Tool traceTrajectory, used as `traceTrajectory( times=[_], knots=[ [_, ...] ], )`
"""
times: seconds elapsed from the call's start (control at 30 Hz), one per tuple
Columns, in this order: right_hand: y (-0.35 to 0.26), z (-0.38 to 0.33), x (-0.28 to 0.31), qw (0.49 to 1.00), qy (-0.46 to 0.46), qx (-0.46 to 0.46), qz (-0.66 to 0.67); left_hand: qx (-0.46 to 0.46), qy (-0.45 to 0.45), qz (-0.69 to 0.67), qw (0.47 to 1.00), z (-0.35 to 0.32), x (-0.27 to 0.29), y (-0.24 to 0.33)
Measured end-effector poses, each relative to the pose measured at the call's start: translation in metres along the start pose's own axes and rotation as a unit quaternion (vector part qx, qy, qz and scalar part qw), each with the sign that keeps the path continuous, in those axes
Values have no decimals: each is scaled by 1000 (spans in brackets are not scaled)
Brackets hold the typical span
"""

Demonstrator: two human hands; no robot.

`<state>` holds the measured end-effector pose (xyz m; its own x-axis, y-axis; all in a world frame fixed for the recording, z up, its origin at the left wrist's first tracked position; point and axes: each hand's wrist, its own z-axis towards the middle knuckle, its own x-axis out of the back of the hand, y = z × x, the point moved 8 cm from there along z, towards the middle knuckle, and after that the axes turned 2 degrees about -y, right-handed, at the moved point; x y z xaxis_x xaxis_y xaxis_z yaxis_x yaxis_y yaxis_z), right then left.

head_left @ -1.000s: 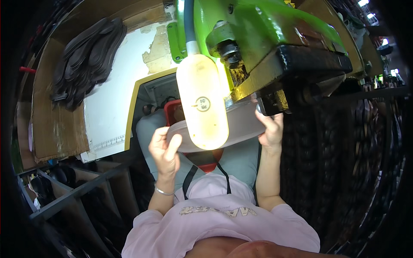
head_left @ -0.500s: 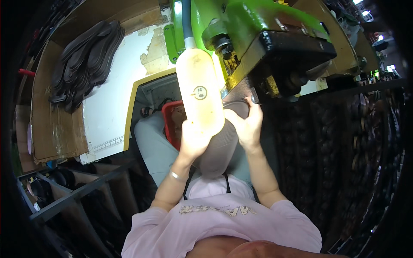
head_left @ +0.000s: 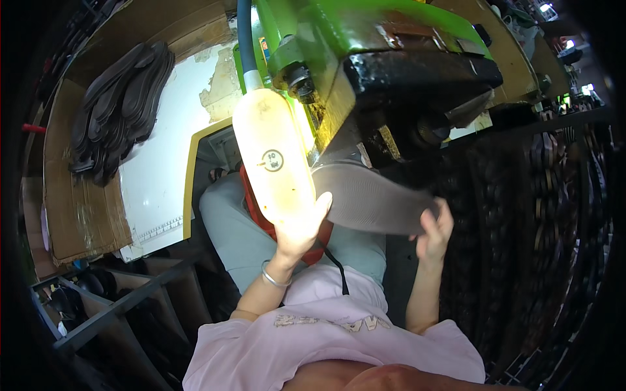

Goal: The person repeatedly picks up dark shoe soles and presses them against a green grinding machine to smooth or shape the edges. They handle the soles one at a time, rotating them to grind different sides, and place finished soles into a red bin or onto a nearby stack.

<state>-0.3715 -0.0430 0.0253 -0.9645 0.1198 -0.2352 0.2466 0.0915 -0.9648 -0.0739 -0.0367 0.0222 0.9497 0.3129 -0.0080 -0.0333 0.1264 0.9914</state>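
A dark brown shoe sole (head_left: 372,199) with fine ridges lies crosswise between my hands, its far left edge up against the lower part of the green machine (head_left: 391,26). My right hand (head_left: 437,233) pinches the sole's right end between thumb and fingers. At its left end my left hand (head_left: 300,236) has the thumb on the near edge. The other left fingers are hidden behind a glowing oval lamp (head_left: 270,156), which hangs over that end of the sole. Where the sole meets the machine is partly covered by the black machine head (head_left: 417,78).
A stack of dark soles (head_left: 124,98) rests in the cardboard-walled area on the white table (head_left: 153,182) at left. Below my hands, a red container (head_left: 257,218) stands between my legs. Racks with dark items (head_left: 502,241) fill the right side; a partitioned shelf (head_left: 124,296) is lower left.
The sole has turned from pointing toward me to lying crosswise. My right hand has moved right and nearer to its end; the left hand stays by the lamp. The whole view has shifted slightly.
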Motion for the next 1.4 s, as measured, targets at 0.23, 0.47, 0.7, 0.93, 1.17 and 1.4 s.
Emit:
traceTrajectory(
  times=[0.23,0.47,0.7,0.93,1.17,1.4],
  knots=[
    [-42,104,-71,991,-118,47,-40,-2,-43,-142,989,33,23,4],
    [-5,69,-148,970,-239,49,-20,25,8,-146,989,38,114,20],
    [-3,58,-147,968,-196,137,-72,-19,20,-29,999,4,134,16],
    [-45,128,-72,993,-15,116,-15,-88,-19,11,996,26,12,32],
    [-29,120,-97,989,-144,14,-7,64,55,-258,963,22,40,16],
    [-1,70,-135,984,-150,67,-71,79,45,-205,975,17,114,3]
  ],
)
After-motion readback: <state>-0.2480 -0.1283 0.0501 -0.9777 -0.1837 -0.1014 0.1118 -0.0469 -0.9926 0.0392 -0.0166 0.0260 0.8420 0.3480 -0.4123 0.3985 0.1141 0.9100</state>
